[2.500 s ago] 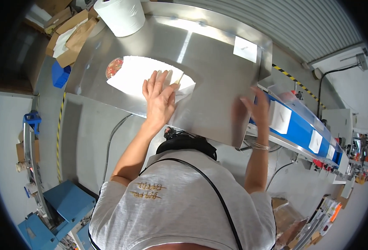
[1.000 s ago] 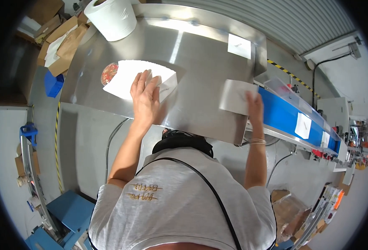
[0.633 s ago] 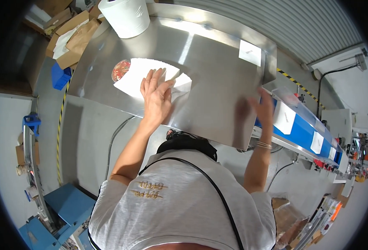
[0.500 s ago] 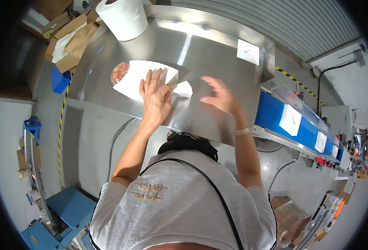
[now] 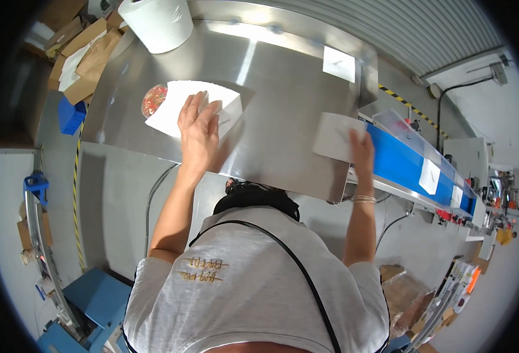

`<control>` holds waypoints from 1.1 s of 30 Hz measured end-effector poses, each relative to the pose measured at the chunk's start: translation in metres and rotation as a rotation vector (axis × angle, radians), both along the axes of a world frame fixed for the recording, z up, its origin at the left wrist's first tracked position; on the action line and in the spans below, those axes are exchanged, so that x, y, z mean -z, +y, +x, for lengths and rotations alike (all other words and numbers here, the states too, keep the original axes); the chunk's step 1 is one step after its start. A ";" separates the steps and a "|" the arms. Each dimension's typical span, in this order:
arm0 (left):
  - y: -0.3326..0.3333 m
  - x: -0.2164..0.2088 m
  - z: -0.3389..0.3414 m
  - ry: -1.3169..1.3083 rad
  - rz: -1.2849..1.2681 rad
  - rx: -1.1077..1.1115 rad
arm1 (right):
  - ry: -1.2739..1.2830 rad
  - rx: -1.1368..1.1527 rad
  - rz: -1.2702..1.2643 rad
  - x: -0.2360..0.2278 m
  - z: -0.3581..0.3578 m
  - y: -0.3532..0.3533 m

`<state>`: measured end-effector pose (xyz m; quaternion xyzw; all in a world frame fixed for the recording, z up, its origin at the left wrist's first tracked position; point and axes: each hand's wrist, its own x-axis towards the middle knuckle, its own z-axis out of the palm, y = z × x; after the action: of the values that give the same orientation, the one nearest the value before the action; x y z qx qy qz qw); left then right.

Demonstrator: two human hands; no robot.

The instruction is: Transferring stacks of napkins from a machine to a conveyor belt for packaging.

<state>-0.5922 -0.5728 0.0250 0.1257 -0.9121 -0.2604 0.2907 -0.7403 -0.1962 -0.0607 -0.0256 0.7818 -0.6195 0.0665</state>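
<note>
No wording reads clearly; two lines of gold lettering stand on the grey T-shirt (image 5: 253, 282); dark print, too small to read, marks the white stack (image 5: 171, 110), the white sheet (image 5: 339, 64) on the metal table (image 5: 289, 106) and the white piece (image 5: 429, 176) on the blue belt (image 5: 396, 156). Warning stripes, black and yellow, cover the floor tape (image 5: 77, 200).

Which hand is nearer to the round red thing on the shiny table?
Left. The left hand is on the white papers, just right of the round red thing; the right hand is much farther away, beside the blue belt.
</note>
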 end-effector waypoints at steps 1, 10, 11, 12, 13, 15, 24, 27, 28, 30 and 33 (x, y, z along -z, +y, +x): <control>0.001 0.000 0.000 0.022 0.021 -0.008 | 0.031 0.130 0.219 -0.004 -0.003 0.025; -0.001 -0.002 -0.001 -0.002 0.007 0.017 | 0.531 -0.066 0.705 -0.028 -0.006 -0.021; -0.001 -0.002 0.001 -0.011 0.003 0.016 | 0.199 -0.214 0.502 -0.066 0.012 -0.077; 0.000 -0.004 0.000 -0.007 0.001 0.028 | 0.508 -0.415 0.589 -0.061 0.010 -0.105; 0.000 -0.005 0.000 -0.032 -0.004 0.053 | 0.449 -0.573 0.337 -0.045 0.006 -0.130; -0.001 -0.006 0.001 -0.059 -0.017 0.078 | 0.245 -0.784 0.253 -0.065 0.010 -0.183; -0.015 0.004 -0.001 -0.040 -0.100 -0.030 | -0.140 -0.645 -0.273 -0.037 0.031 -0.172; -0.017 -0.004 0.002 -0.074 -0.145 -0.071 | -0.140 -0.364 -0.093 -0.021 0.025 -0.110; -0.017 -0.002 0.002 -0.076 -0.142 -0.078 | -0.098 -0.308 -0.018 -0.005 0.018 -0.076; -0.019 0.002 -0.001 -0.020 -0.113 -0.046 | 0.125 -0.129 -0.245 0.042 0.004 -0.002; -0.018 0.002 -0.001 0.022 -0.058 -0.045 | -0.071 -0.073 0.090 0.027 -0.031 0.079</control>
<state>-0.5933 -0.5908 0.0228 0.1349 -0.9130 -0.2284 0.3099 -0.7713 -0.1170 -0.0876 -0.0294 0.8045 -0.5814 0.1178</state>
